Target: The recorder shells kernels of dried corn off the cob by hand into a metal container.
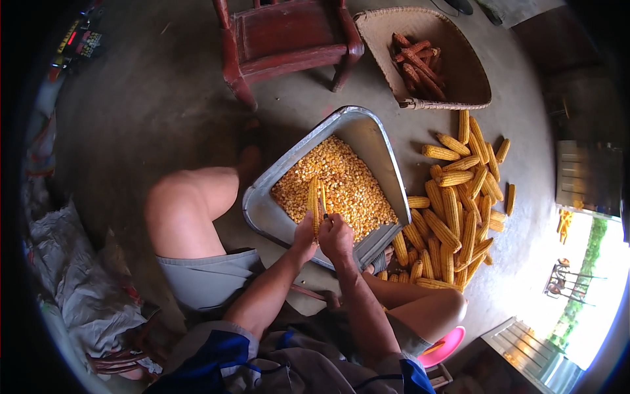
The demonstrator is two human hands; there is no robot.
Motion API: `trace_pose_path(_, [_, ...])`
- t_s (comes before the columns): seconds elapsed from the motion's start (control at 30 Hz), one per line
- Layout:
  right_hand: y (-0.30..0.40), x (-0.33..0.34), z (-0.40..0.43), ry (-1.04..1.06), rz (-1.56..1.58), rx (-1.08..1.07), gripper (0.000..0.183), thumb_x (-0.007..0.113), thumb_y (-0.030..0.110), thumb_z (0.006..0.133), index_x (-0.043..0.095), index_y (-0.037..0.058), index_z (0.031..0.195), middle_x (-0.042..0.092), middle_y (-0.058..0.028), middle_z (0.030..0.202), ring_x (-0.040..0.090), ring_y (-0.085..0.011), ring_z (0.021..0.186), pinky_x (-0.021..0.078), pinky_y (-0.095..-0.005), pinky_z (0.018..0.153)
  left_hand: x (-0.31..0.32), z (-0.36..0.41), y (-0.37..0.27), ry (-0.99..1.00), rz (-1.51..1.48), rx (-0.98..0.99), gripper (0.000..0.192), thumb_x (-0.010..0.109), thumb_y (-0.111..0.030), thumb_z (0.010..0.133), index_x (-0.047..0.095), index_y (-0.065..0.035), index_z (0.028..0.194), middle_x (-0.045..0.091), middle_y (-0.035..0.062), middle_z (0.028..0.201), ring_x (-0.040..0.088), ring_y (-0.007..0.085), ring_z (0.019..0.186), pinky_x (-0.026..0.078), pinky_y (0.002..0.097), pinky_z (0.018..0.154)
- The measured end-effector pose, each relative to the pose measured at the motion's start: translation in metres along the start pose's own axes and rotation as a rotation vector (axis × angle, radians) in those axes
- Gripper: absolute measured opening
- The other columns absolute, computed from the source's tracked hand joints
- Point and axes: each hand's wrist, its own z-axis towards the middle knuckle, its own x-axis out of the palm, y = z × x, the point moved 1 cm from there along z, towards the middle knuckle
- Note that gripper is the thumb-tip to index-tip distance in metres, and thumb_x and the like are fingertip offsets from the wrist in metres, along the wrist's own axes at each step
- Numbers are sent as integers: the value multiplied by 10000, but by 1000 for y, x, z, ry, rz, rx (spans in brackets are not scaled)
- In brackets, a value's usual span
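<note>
My left hand (306,232) grips a yellow ear of corn (313,199), which points away from me over a galvanized metal scoop-shaped pan (371,130). Pressed close beside it, my right hand (337,237) is closed around a slim tool (323,209) with a dark handle. The tool's tip lies along the ear's right side; its exact kind is too small to tell. Part of the ear's right side looks stripped to the reddish cob. Loose corn kernels (344,167) are heaped in the pan below both hands. The pan sits between my legs.
To the right lies a pile of unshelled corn ears (448,207). Behind it, a woven basket (467,81) holds bare reddish cobs (418,66). A red wooden chair (290,37) stands ahead. Pale sacks (78,276) lie at left; a pink plastic item (450,347) is beside my right leg.
</note>
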Motion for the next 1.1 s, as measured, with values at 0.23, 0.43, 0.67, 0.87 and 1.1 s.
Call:
trace_pose_path(0.23, [-6, 22, 66, 63, -145, 88, 273, 524, 236, 867, 612, -22, 885, 665, -293, 853, 650, -472, 830, 520, -526, 781, 12, -12, 4, 6, 24, -17, 416, 427, -448, 1025, 528, -100, 1230, 612, 62, 1060, 619, 197, 906, 523, 375, 776])
trace_pose_path(0.43, [-15, -17, 66, 88, -33, -65, 228, 538, 210, 885, 652, 28, 962, 676, -282, 891, 667, -430, 873, 536, -486, 772, 0, -17, -9, 28, 68, -139, 453, 406, -466, 1021, 509, -77, 1227, 610, 109, 1027, 630, 268, 807, 565, 441, 622])
trace_pose_path(0.67, [-71, -33, 9, -234, -95, -367, 196, 592, 92, 882, 573, 29, 1067, 656, -215, 861, 643, -412, 794, 524, -497, 707, 18, -30, -19, -33, 273, 52, 408, 648, -387, 924, 592, -40, 1132, 636, 68, 884, 638, 169, 762, 550, 345, 627])
trace_pose_path(0.87, [-106, -14, -5, -228, -220, -122, 245, 593, 112, 851, 588, 46, 1087, 648, -224, 951, 623, -404, 908, 520, -497, 788, 37, -62, -31, -57, 779, 385, 381, 661, -340, 904, 614, 2, 1064, 658, 66, 869, 630, 165, 785, 501, 316, 734])
trace_pose_path(1.1, [-39, -16, 21, -210, 308, -268, 387, 623, 122, 870, 585, 64, 1251, 639, -204, 1098, 652, -352, 963, 535, -429, 834, 29, -85, -38, 53, 1001, 532, 460, 663, -384, 915, 536, -77, 1234, 661, 87, 890, 645, 170, 697, 520, 327, 582])
